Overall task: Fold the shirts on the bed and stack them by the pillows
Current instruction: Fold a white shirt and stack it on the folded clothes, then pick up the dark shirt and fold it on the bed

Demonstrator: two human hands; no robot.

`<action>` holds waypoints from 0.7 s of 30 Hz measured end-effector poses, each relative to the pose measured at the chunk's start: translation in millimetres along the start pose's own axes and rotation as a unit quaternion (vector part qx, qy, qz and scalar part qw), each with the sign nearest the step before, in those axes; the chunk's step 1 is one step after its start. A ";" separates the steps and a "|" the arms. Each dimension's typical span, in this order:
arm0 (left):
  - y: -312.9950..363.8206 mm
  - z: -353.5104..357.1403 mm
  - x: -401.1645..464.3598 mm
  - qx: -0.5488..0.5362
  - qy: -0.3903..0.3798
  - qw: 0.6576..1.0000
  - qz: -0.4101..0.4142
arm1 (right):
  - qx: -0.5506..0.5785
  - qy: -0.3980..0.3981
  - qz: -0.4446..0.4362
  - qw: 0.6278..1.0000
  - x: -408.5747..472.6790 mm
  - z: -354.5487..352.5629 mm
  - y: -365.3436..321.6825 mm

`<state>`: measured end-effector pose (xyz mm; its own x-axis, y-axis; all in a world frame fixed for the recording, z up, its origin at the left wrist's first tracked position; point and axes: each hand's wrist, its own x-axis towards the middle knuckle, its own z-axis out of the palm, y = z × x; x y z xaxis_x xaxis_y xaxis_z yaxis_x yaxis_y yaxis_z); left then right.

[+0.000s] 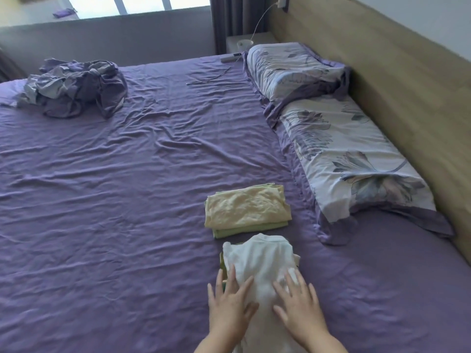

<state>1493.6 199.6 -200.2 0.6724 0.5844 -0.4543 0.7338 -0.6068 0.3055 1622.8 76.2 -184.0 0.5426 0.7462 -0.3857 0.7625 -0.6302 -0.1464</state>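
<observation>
A white shirt (pixel 262 263) lies on the purple bed sheet (pixel 114 212) near the front edge, with a green garment edge (pixel 222 266) showing under its left side. My left hand (pixel 230 301) and my right hand (pixel 298 304) rest flat on the shirt, fingers spread, side by side. Just beyond it sits a folded stack: a pale yellow shirt (pixel 247 207) on top of a green shirt (pixel 239 230). The stack lies left of the near floral pillow (pixel 351 159). A second floral pillow (pixel 293 70) lies farther back.
A crumpled purple and grey blanket (pixel 76 87) sits at the far left of the bed. A wooden headboard (pixel 407 80) runs along the right. A remote (pixel 230 57) and a charging cable (pixel 211 77) lie near the far pillow, by a bedside table (pixel 248 39).
</observation>
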 end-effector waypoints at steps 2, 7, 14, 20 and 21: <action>-7.4 7.7 2.5 0.032 -0.049 0.998 -0.007 | -0.027 -0.056 0.012 0.998 -4.9 10.0 0.9; -20.5 -3.7 -11.4 0.037 -0.075 0.996 0.001 | -0.053 -0.092 0.029 0.994 -10.0 16.0 -10.2; -61.0 -48.0 -93.0 0.032 -0.082 0.996 -0.028 | -0.070 -0.095 -0.034 0.992 -46.0 -23.9 -81.0; -132.0 -100.7 -180.5 0.043 -0.022 0.998 -0.036 | -0.083 -0.090 -0.112 0.986 -88.0 -44.7 -173.6; -147.8 -109.0 -195.5 0.047 -0.015 0.998 -0.038 | -0.087 -0.087 -0.123 0.985 -94.9 -45.8 -193.2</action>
<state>1264.3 233.8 -65.4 0.6107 0.6147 -0.4993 0.7693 -0.6100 0.1899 1440.1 137.0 -77.4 0.2774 0.8142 -0.5100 0.9201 -0.3780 -0.1029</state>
